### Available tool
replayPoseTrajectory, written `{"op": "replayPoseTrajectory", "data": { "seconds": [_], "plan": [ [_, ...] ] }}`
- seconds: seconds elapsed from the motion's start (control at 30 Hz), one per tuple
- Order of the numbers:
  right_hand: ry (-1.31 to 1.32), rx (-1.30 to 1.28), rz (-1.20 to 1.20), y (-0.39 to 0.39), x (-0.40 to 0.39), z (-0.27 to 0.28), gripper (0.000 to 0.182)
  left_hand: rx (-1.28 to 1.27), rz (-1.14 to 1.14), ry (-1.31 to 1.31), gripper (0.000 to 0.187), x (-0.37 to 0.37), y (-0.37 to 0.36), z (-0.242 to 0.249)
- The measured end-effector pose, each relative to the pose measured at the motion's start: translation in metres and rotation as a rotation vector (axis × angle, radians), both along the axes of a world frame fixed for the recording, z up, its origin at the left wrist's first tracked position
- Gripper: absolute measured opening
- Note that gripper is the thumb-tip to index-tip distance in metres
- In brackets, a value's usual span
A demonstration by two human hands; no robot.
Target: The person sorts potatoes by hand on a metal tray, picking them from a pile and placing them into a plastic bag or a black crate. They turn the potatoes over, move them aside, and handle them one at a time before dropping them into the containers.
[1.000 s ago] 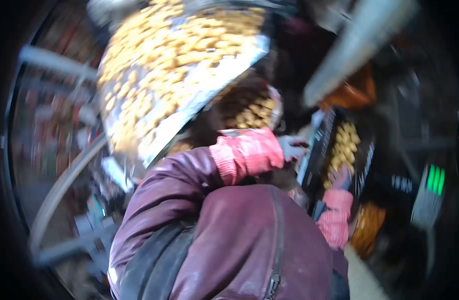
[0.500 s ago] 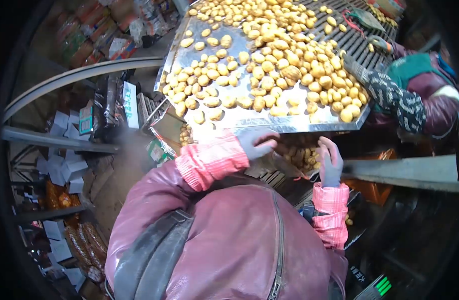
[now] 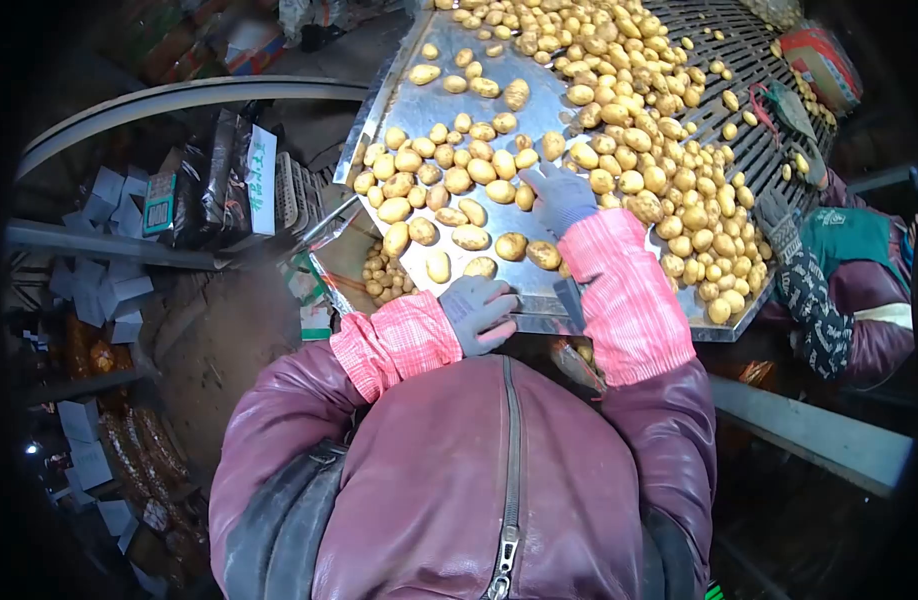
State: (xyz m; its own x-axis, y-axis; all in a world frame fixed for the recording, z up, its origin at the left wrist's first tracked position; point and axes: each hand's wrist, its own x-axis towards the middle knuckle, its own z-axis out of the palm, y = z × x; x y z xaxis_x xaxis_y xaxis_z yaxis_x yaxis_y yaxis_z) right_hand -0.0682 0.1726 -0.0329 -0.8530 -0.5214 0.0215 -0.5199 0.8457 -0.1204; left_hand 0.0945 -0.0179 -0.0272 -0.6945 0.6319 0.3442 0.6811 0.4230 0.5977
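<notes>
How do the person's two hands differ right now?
The right hand reaches out over the metal tray, spread among the potatoes; the left hand stays back at the tray's near edge. The right arm is stretched forward; the left is bent close to the body. Both wear grey gloves and pink sleeve covers.

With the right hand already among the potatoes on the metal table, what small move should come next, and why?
Probably close the right hand on a potato next to its fingers. It lies flat and open among loose potatoes on the metal table, holding nothing, while the left hand rests at the table's near edge.
</notes>
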Motion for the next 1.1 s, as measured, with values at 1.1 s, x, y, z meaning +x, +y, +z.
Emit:
{"op": "replayPoseTrajectory", "data": {
  "seconds": [1.1],
  "plan": [
    [-0.177,-0.848,-0.993,0.229,0.292,-0.146,0.048,-0.524,0.497,-0.295,0.053,-0.344,0.128,-0.052]
  ]
}}
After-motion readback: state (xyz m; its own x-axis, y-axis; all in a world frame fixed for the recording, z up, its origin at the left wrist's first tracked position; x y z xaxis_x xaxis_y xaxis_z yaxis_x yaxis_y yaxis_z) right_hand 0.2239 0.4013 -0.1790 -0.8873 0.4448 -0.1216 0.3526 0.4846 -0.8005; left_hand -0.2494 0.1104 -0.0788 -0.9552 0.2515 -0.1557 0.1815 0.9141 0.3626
